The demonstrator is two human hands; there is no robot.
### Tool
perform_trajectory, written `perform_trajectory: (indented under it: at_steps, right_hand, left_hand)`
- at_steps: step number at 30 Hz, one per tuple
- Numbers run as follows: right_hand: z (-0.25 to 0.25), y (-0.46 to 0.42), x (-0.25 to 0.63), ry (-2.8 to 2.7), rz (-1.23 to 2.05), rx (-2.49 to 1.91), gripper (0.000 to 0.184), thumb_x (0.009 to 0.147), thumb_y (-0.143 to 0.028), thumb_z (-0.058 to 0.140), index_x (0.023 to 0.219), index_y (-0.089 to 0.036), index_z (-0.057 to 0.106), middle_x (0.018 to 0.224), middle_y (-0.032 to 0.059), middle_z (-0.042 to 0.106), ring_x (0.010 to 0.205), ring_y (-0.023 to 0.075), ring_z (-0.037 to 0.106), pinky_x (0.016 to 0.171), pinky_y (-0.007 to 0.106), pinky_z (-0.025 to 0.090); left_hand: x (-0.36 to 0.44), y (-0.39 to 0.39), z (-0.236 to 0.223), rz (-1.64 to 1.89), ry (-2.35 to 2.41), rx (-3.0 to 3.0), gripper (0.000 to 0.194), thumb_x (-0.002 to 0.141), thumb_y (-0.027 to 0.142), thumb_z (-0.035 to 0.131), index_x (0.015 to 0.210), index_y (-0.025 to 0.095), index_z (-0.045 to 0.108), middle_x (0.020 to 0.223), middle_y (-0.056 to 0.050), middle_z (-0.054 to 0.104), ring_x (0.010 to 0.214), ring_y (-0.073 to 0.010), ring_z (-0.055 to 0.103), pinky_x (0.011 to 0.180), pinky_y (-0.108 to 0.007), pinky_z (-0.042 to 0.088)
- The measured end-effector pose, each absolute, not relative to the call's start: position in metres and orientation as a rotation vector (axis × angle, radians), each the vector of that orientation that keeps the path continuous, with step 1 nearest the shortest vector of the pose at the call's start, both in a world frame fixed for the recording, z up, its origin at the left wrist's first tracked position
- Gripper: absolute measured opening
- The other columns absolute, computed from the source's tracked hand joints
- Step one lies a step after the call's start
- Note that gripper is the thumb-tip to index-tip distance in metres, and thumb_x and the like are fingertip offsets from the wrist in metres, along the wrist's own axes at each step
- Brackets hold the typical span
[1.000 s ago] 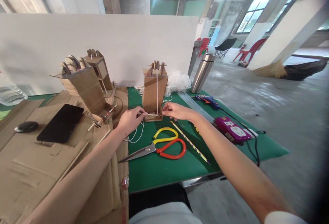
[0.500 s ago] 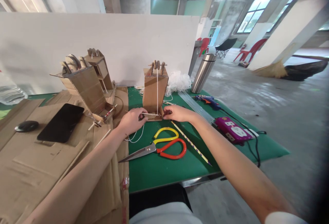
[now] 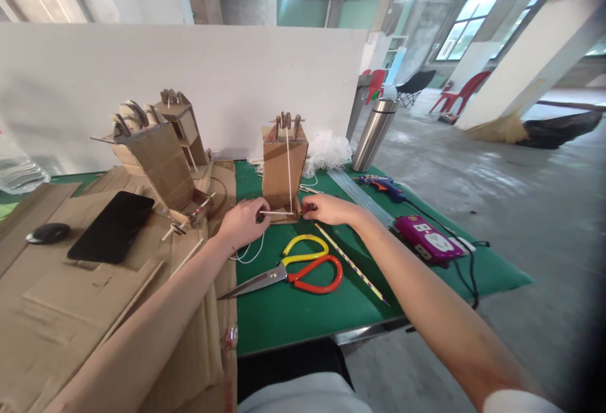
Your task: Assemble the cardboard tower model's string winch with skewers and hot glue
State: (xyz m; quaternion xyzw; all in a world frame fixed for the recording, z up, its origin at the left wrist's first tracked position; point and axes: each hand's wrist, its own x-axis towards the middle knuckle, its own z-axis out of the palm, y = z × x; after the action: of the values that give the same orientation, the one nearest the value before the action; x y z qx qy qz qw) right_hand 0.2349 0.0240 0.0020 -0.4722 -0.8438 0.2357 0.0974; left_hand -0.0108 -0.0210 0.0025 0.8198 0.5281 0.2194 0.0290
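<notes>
A small cardboard crane-like model (image 3: 283, 163) stands on the green table with round cardboard pulleys (image 3: 285, 120) on its top. White string (image 3: 288, 173) runs from a pulley down to a thin wooden stick (image 3: 277, 213) lying across the model's base. My left hand (image 3: 245, 220) is closed at the stick's left end, fingers pinched on it. At the right side of the base my right hand (image 3: 326, 209) is closed too; what its fingertips hold is hidden. Yellow-and-red-handled scissors (image 3: 288, 272) lie just in front, beside a spotted pencil (image 3: 353, 264).
Two similar cardboard models (image 3: 158, 163) stand at left behind a black phone (image 3: 112, 227) and mouse (image 3: 48, 233) on cardboard sheets (image 3: 61, 312). At right are a steel flask (image 3: 375, 135), glue gun (image 3: 384, 187), clear sticks (image 3: 360, 195) and purple power strip (image 3: 428, 239).
The model's top has shifted slightly left and down. The string's lower end sits a little further right, so the string now slants. Both hands stay at the base.
</notes>
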Motion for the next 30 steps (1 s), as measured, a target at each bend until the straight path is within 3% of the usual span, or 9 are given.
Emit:
perform_trajectory:
  at_steps: [8, 11, 14, 17, 25, 30]
  right_hand:
    - [0.003, 0.024, 0.236, -2.504, 0.725, -1.377, 0.007, 0.077, -0.023, 0.061, 0.082, -0.017, 0.061, 0.08, 0.0028, 0.064, 0.072, 0.0163, 0.058, 0.062, 0.025, 0.04]
    - [0.005, 0.019, 0.233, -2.42, 0.764, -1.383, 0.017, 0.075, -0.021, 0.063, 0.09, -0.016, 0.058, 0.087, 0.0039, 0.064, 0.075, 0.0157, 0.057, 0.065, 0.025, 0.043]
    - [0.009, 0.013, 0.228, -2.296, 0.866, -1.377, 0.025, 0.077, -0.03, 0.062, 0.096, -0.017, 0.053, 0.093, 0.0049, 0.062, 0.074, 0.0151, 0.057, 0.064, 0.026, 0.045]
    - [0.01, 0.01, 0.224, -2.254, 0.836, -1.406, 0.023, 0.083, -0.039, 0.055, 0.088, -0.017, 0.052, 0.09, 0.0049, 0.061, 0.072, 0.0147, 0.056, 0.062, 0.027, 0.044]
    - [0.004, 0.014, 0.222, -2.34, 0.768, -1.428, 0.02, 0.085, -0.033, 0.05, 0.073, -0.02, 0.043, 0.068, -0.0007, 0.055, 0.059, 0.0129, 0.053, 0.053, 0.025, 0.038]
    - [0.003, 0.015, 0.222, -2.352, 0.763, -1.429, 0.019, 0.085, -0.031, 0.049, 0.072, -0.021, 0.041, 0.065, -0.0015, 0.054, 0.058, 0.0134, 0.052, 0.053, 0.026, 0.037]
  left_hand:
    - [-0.014, -0.02, 0.004, 0.75, 1.528, 2.563, 0.019, 0.086, 0.033, 0.046, 0.088, 0.025, 0.063, 0.086, -0.002, 0.066, 0.085, -0.0192, 0.059, 0.071, -0.03, 0.046]
    - [-0.014, -0.022, 0.005, 0.766, 1.534, 2.586, 0.018, 0.086, 0.032, 0.046, 0.088, 0.025, 0.063, 0.084, -0.002, 0.066, 0.084, -0.0189, 0.059, 0.071, -0.029, 0.046]
    - [-0.014, -0.023, 0.005, 0.777, 1.551, 2.566, 0.019, 0.087, 0.033, 0.045, 0.09, 0.026, 0.062, 0.081, -0.001, 0.066, 0.079, -0.0177, 0.06, 0.069, -0.028, 0.045]
    - [-0.013, -0.024, 0.005, 0.754, 1.586, 2.54, 0.021, 0.088, 0.035, 0.043, 0.092, 0.026, 0.062, 0.079, -0.001, 0.065, 0.074, -0.0173, 0.06, 0.067, -0.028, 0.044]
    - [-0.009, -0.027, 0.01, 0.697, 1.646, 2.506, 0.023, 0.089, 0.035, 0.039, 0.093, 0.027, 0.061, 0.079, 0.0, 0.067, 0.076, -0.018, 0.062, 0.066, -0.027, 0.042]
    - [-0.009, -0.026, 0.011, 0.761, 1.659, 2.344, 0.019, 0.088, 0.031, 0.04, 0.09, 0.026, 0.059, 0.076, 0.002, 0.068, 0.072, -0.0176, 0.063, 0.065, -0.026, 0.041]
